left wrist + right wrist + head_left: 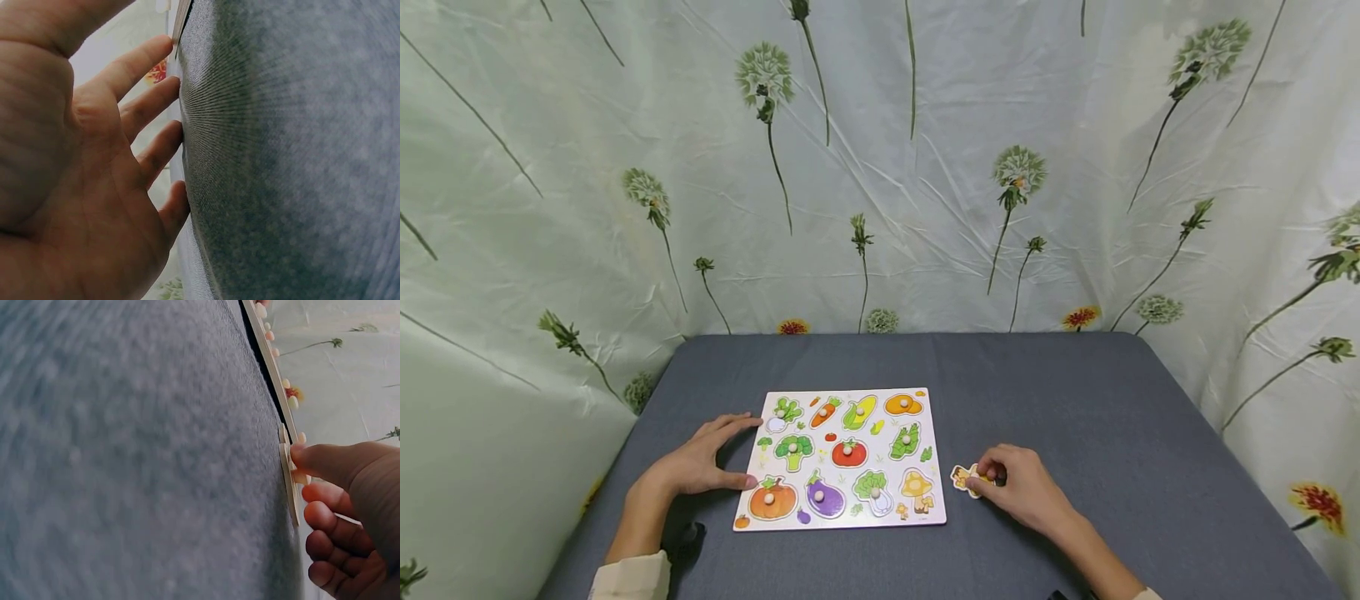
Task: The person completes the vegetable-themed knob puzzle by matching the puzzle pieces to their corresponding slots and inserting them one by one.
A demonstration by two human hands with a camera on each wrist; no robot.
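Observation:
A white wooden knob puzzle board (pixel 887 521) with vegetable pictures lies on the table. My left hand (pixel 703 461) is at its left side, thumb on the lower left edge and fingertips by the upper left edge. In the left wrist view the fingers (pixel 147 112) are spread and extended. Right of the board, a small yellow-and-tan wooden puzzle piece (pixel 959 477) lies partly hidden under my right hand (pixel 1022 487). Thumb and index finger pinch its knob (pixel 301 477), while the other fingers curl beside it. The mushroom spot (pixel 916 483) on the board shows no knob.
Knobbed pieces, among them a tomato (pixel 849 455), an eggplant (pixel 829 502) and a pumpkin (pixel 778 502), sit in the board. A dark grey cloth (pixel 1075 392) covers the table. Behind it hangs a pale curtain (pixel 925 208) with dandelion prints.

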